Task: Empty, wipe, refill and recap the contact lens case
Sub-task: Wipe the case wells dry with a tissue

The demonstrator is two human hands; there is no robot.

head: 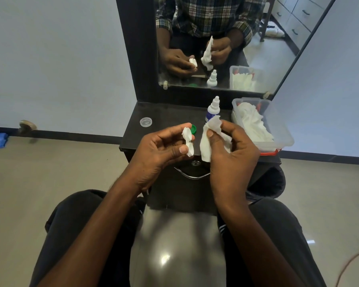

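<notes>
On the far left of the black desk (170, 112) we see a small clear cap (146, 122) lying alone, well apart from everything else. Moving right, our left hand (158, 154) holds the white contact lens case (188, 144) above the near edge of the desk, its fingers (175, 131) curled round the case and the thumb pressing on the near well; the case stands roughly on end, one well above the other, both wells uncapped. Just behind the case a green cap (193, 129) lies on the desk. To the right of the case, apart from it, our right hand (232, 150) pinches a crumpled white tissue (207, 141) between thumb and curled fingers, the tissue hanging down toward the desk edge. Beyond that hand a white dropper bottle (213, 109) with a blue label stands upright on the desk, its lower part hidden by the tissue. At the far right a clear plastic box (282, 129) filled with white tissues sits at the desk corner. Behind all this the mirror (226, 48) repeats both hands, the case, the tissue and the bottle.
</notes>
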